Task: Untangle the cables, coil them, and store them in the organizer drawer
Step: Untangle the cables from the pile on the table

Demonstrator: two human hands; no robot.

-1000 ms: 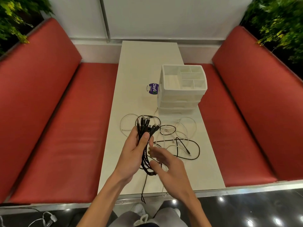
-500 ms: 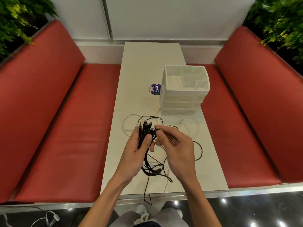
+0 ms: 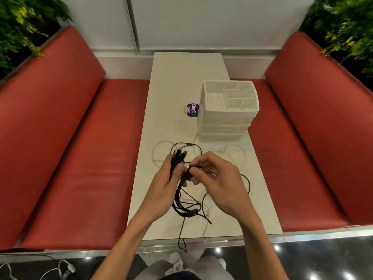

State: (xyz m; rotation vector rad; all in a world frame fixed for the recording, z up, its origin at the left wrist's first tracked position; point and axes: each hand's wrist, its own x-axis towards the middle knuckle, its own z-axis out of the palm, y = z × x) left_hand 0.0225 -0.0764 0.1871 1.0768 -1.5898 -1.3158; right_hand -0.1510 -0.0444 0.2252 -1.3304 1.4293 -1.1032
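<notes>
My left hand (image 3: pixel 164 185) grips a bundle of black cables (image 3: pixel 182 207) upright over the near half of the white table (image 3: pixel 171 87); their plugs stick out above my fingers. Just to its right, my right hand (image 3: pixel 219 182) pinches a black cable end taken from the same bundle. Loops of the bundle sag below my hands and one strand hangs over the table's near edge. Thin white cables (image 3: pixel 159 151) lie looped on the table behind my hands. The white organizer (image 3: pixel 228 116), with stacked closed drawers and an open divided top tray, stands further back on the right.
A purple round tag (image 3: pixel 191 110) lies left of the organizer. Red padded benches (image 3: pixel 80 158) flank the narrow table on both sides. More white cables (image 3: pixel 62 269) lie on the dark floor at lower left. My knees and shoes show below the table's edge.
My right hand came up from beside the bundle, closed on a black cable end near the plugs, and now pinches it slightly lower. My left hand kept its hold.
</notes>
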